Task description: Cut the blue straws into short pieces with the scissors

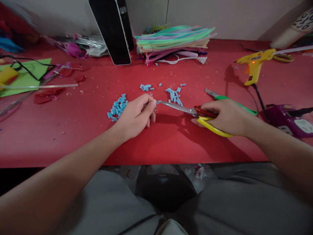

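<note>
My right hand grips a pair of scissors with one red and one yellow handle loop. Their blades point left and their tips meet a tiny light-blue piece at the fingertips of my left hand. That hand is closed in a pinch, thumb against forefinger, with the piece mostly hidden. Beside its wrist lies a pile of short light-blue pieces. A second cluster of blue pieces lies just beyond the blades, and a smaller group sits behind my left hand.
On the red tabletop, a green-handled cutter lies behind my right hand. A yellow glue gun and purple box are at right. Bundled pastel pipe cleaners and a black upright device stand behind; green paper lies left.
</note>
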Available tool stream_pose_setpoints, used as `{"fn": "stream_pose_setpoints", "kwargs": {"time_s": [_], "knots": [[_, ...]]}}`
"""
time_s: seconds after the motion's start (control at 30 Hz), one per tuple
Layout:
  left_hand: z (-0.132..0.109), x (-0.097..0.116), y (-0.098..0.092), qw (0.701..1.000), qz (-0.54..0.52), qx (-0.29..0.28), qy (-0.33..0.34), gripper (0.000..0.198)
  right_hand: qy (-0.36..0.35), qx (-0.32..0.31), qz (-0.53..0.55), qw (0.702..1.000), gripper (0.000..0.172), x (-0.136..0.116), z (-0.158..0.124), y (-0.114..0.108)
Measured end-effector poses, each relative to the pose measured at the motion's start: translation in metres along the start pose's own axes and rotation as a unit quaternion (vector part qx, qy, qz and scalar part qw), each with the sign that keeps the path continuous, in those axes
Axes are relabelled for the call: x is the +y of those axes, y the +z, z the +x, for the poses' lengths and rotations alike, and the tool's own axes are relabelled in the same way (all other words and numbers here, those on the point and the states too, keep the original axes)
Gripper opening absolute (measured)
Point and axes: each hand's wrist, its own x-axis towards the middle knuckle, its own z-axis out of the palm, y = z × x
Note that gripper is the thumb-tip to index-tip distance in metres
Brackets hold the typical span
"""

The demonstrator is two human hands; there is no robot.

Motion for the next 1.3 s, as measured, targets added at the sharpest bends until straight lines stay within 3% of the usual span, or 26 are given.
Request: {"fn": "stream_pose_setpoints", "kwargs": {"time_s": [0.87, 1.3], "knots": [[0.0004, -0.0012, -0.0003, 1.000, -0.001, -0.007, 0.007, 0.025, -0.023, -0.003, -0.006, 1.000, 0.048, 0.0083, 0.0007, 0.0025], [0.0009, -0.0012, 0.0004, 1.000, 0.016, -0.001, 0.018, 0.024, 0.009, -0.008, 0.003, 1.000, 0.047, 0.0053, 0.0017, 0.0023]]}}
